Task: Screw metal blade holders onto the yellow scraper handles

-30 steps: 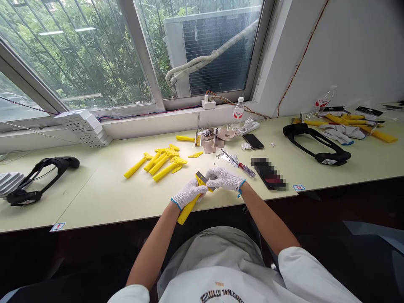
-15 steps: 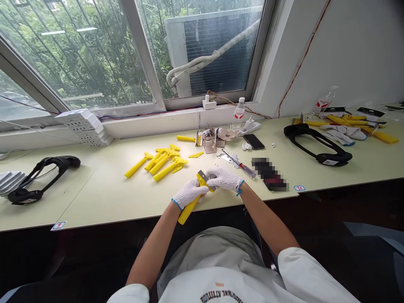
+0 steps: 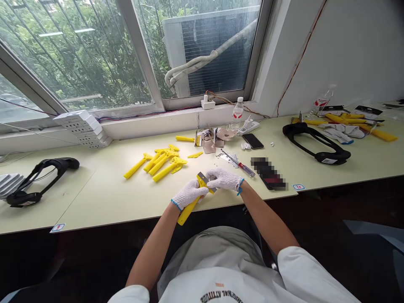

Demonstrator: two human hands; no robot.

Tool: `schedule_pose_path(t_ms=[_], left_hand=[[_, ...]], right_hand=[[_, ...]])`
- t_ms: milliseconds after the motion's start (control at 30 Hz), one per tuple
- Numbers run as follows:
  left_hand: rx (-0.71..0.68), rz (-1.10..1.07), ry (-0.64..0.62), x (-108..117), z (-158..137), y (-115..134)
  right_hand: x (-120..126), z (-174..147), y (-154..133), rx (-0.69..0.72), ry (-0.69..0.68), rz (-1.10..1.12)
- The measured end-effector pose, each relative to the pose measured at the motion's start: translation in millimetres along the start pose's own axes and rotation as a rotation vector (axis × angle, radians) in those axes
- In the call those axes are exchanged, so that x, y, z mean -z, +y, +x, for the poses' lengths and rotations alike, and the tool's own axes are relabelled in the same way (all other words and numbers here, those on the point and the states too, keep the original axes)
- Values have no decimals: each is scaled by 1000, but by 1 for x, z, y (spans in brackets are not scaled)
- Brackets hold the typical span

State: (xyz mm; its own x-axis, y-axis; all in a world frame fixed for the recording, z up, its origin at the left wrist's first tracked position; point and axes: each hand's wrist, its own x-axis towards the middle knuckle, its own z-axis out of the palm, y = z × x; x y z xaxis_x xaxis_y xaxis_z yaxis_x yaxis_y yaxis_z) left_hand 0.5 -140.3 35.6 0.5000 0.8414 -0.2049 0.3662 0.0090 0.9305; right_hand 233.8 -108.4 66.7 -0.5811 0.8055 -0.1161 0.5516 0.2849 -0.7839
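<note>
My left hand (image 3: 190,194), in a white knit glove with blue trim, is wrapped round a yellow scraper (image 3: 187,213) just below its head. The handle slants down over the table's front edge. A flat metal blade (image 3: 202,177) lies across the head. My right hand (image 3: 223,179), gloved alike, has its fingers bent and pressed against the right part of the blade; anything small under the fingertips is hidden. Several yellow scraper handles (image 3: 164,162) lie to the left, beside a small loose yellow piece (image 3: 195,155). A screwdriver (image 3: 246,169) rests on the right near tiny screws (image 3: 223,154).
Behind the hands are a pile of metal plates (image 3: 208,143), a water bottle (image 3: 237,114) and a phone (image 3: 253,141). A blurred dark item (image 3: 268,173) lies right. Black head straps (image 3: 315,145) and spare gloves (image 3: 342,131) are farther right; another strap set (image 3: 42,181) is at left.
The right fingers have shifted slightly on the blade. The left hand keeps its hold on the scraper. The whole view has moved a little.
</note>
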Motion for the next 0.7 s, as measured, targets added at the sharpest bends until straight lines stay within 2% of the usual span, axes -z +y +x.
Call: schedule_pose_path(t_ms=[300,433,500,533,633,700], left_hand=[[21,-41,-63,0,0,-5],[-32,-70,-63,6,-1,-5],[-76,-15,21,15,2,-7],[-89,71,152,20,3,-9],[-106,513,544,37,9,-20],[-48,838,655,44,10,-30]], right_hand=[[-13,1,-3,-16,-3,91],[-11,0,-1,-32,-8,115],[-10,0,1,-47,-8,121],[-10,0,2,-56,-6,123],[-10,0,5,-81,9,127],[-10,1,7,-96,21,126]])
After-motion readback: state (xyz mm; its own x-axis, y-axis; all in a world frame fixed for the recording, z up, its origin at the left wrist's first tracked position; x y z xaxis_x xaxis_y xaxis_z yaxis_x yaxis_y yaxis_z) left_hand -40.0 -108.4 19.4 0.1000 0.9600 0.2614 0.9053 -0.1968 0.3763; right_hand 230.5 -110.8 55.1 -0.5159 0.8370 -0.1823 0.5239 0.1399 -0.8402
